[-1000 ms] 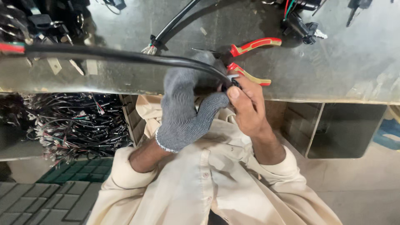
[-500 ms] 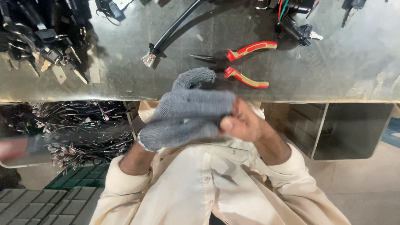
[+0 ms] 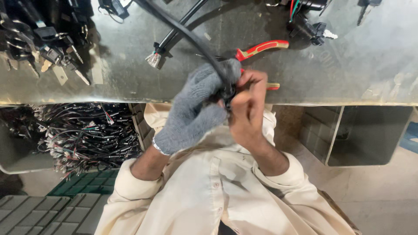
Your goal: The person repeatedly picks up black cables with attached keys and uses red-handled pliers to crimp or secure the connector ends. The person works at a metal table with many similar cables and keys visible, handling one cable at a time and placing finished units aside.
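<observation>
At the surface (image 3: pixel 357 65) edge, both hands' fingers were shut on the black cable (image 3: pixel 187 32): gloved left hand (image 3: pixel 196 109), bare right hand (image 3: pixel 246 109). Red pliers (image 3: pixel 261 45) lay at one o'clock. A firm, steady hold seemed best.

Only one view is given, taken from a camera worn on the person's head and aimed steeply downward. The hands, the left (image 3: pixel 196 109) and the right (image 3: pixel 246 109), are seen close below the lens at the middle of the frame. The counter (image 3: pixel 370 65) is seen across the top, its near edge running side to side. The person's chest and sleeves and the floor (image 3: pixel 383 200) are taken in beneath.
</observation>
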Demonstrator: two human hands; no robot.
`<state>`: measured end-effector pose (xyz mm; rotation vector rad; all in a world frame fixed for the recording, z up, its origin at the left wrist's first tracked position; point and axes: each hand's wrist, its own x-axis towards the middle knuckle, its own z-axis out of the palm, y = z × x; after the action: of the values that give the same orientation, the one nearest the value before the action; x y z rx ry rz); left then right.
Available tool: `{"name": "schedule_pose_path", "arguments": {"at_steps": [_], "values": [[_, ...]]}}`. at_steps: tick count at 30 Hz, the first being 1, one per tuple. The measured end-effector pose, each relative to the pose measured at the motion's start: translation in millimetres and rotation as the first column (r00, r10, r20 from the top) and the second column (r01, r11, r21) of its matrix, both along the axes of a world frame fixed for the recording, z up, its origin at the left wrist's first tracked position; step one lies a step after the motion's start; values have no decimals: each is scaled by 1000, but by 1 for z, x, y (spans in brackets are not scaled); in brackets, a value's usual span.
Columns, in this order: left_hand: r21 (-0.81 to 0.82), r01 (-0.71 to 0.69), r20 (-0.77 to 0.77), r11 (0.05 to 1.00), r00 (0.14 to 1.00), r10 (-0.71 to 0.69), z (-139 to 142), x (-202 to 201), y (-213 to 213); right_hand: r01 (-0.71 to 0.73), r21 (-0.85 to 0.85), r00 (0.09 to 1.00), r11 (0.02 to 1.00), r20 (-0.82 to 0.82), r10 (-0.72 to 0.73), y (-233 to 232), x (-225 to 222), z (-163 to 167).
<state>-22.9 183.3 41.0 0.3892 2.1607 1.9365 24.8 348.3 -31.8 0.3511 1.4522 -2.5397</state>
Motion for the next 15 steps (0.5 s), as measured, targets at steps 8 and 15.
{"name": "schedule_pose_path", "arguments": {"at_steps": [8,15], "values": [[509,-298,392,808,915,91,0,-1,-31,344,915,667,211,-396,631,25,-68,79],[177,-130,-16,975,991,135,-11,8,-34,321,946,751,42,-282,597,50,-78,35]]}}
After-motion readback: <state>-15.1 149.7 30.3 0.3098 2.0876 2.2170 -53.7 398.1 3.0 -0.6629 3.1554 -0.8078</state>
